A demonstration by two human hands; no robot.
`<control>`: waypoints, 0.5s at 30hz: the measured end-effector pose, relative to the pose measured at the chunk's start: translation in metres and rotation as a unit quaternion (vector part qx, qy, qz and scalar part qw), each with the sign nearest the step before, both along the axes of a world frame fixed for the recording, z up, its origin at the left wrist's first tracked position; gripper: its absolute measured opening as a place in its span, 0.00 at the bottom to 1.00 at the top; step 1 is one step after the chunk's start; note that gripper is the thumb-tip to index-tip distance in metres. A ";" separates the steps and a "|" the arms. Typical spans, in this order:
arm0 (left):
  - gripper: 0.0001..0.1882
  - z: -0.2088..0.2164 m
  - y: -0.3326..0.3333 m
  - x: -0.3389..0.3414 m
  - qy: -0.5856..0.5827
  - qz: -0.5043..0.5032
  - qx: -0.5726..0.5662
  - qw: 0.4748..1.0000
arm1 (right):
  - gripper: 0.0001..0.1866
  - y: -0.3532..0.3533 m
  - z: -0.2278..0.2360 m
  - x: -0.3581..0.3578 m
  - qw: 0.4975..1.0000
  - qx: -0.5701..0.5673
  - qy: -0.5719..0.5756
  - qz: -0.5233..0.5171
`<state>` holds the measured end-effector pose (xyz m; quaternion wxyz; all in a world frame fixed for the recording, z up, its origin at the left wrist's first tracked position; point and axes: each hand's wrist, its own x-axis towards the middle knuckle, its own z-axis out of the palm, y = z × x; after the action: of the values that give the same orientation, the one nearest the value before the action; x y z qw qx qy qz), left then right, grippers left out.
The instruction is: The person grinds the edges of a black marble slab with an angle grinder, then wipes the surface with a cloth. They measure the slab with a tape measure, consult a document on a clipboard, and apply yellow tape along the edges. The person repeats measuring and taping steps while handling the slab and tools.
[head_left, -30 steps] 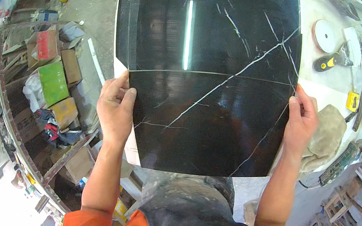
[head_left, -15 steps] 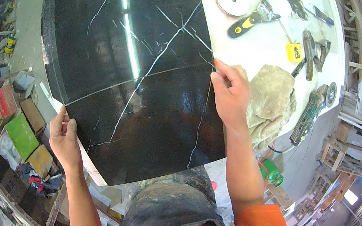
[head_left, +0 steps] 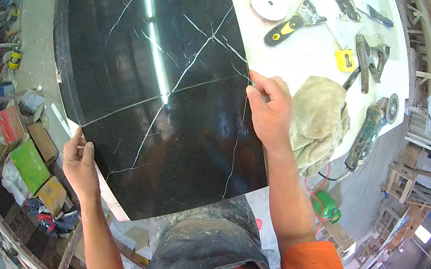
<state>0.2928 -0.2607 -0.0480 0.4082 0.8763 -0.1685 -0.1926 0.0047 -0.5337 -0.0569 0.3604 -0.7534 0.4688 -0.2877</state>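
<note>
Your left hand (head_left: 81, 168) is at the left edge of the near slab (head_left: 188, 158); your right hand (head_left: 273, 110) is at its right edge. Both sit by the ends of the thin seam where this slab meets the far slab (head_left: 101, 28). Both slabs are black with white veins and lie on the white table (head_left: 295, 59).

On each hand, the thumb and forefinger are slightly apart, tips at the slab edge. You cannot tell whether the fingers grip the underside.

A crumpled cloth (head_left: 317, 112) lies just right of your right hand, with a grinder (head_left: 366, 135) farther right. Beyond the cloth lie a yellow tape measure (head_left: 345, 60), a scraper (head_left: 284, 31) and a white disc (head_left: 258, 4).
</note>
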 end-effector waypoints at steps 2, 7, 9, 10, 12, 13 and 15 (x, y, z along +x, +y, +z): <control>0.23 -0.005 0.004 0.003 -0.006 -0.008 -0.002 1.000 | 0.17 0.000 -0.005 0.001 1.000 0.013 -0.008 -0.019; 0.23 -0.002 0.003 0.003 -0.016 -0.011 0.001 1.000 | 0.21 -0.001 0.007 0.007 0.998 0.036 0.037 -0.030; 0.23 -0.001 0.001 0.003 -0.022 -0.019 0.006 1.000 | 0.23 0.000 0.009 0.006 0.994 -0.025 0.110 -0.002; 0.22 -0.003 0.004 0.002 -0.032 -0.027 0.012 0.999 | 0.23 0.002 0.007 0.004 0.996 -0.018 0.089 -0.004; 0.22 -0.002 0.000 0.003 -0.038 -0.032 0.016 0.999 | 0.23 0.003 0.000 -0.002 0.995 -0.022 0.096 -0.006; 0.22 -0.003 0.002 0.006 -0.070 -0.054 0.025 0.996 | 0.22 0.004 -0.002 -0.004 0.995 -0.027 0.095 -0.007; 0.22 -0.010 0.004 0.005 -0.066 -0.040 -0.008 0.997 | 0.22 0.006 0.000 -0.006 0.996 -0.040 0.080 -0.004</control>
<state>0.2974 -0.2566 -0.0583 0.3954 0.8761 -0.2321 -0.1490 -0.0016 -0.5274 -0.0568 0.2900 -0.7861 0.4869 -0.2465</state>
